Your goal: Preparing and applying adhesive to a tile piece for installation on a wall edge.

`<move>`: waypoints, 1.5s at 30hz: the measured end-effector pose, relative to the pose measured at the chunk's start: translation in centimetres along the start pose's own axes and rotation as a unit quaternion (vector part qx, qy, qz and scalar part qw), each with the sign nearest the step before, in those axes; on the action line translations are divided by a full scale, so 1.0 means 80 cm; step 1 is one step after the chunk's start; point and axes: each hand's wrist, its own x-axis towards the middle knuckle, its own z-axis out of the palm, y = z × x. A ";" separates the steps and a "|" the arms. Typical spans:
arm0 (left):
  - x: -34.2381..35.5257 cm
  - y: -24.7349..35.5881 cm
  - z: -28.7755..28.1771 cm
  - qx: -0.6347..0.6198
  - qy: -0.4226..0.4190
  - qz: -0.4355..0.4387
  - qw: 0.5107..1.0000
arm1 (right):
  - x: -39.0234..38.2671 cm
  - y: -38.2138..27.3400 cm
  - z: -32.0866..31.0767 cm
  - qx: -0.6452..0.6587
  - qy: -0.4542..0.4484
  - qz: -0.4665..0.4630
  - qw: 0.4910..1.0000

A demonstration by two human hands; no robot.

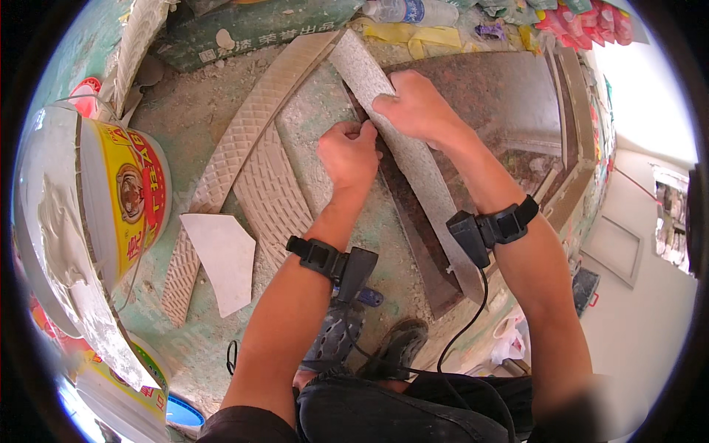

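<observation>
My right hand is closed round the upper part of a long, narrow grey speckled strip, thumb on its near face. The strip lies slantwise, its lower end toward my feet. Alongside it on the left runs a dark brown stone strip, partly covered by the grey one. My left hand is curled, thumb and forefinger pressed together at the left edge of the dark strip. Whatever these fingers pinch is hidden. Beyond the grey strip rests a large reddish-brown slab with a glossy surface.
Ridged beige tile strips and a white angular offcut lie left on the dusty floor. A yellow-labelled bucket stands there, a paste-smeared board across it. A plastic bottle lies at the far side. Cables trail from my wrist devices.
</observation>
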 end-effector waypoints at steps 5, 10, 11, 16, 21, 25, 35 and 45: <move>-0.001 0.001 0.001 0.002 0.001 0.011 1.000 | 0.000 0.001 0.004 0.000 0.013 -0.015 1.000; -0.001 0.002 0.001 -0.010 0.004 -0.004 1.000 | -0.001 0.001 0.004 -0.012 0.021 -0.010 1.000; -0.001 0.002 0.001 -0.016 0.003 0.004 1.000 | -0.002 0.001 0.004 -0.012 0.021 -0.012 1.000; 0.000 0.000 0.001 -0.026 0.000 0.001 1.000 | -0.002 0.001 0.006 -0.026 0.028 -0.016 0.999; 0.001 -0.001 0.001 -0.026 0.001 0.005 1.000 | 0.000 0.001 0.006 -0.041 0.017 0.010 0.999; 0.002 0.000 0.001 -0.001 -0.005 -0.007 1.000 | 0.000 -0.006 0.010 -0.034 0.032 0.006 0.999; 0.008 0.008 -0.015 -0.038 -0.036 0.012 0.999 | -0.003 -0.009 0.010 -0.032 0.062 0.020 0.997; 0.136 0.093 -0.063 0.312 -0.009 0.445 0.839 | -0.008 -0.009 0.010 -0.039 0.048 0.031 0.998</move>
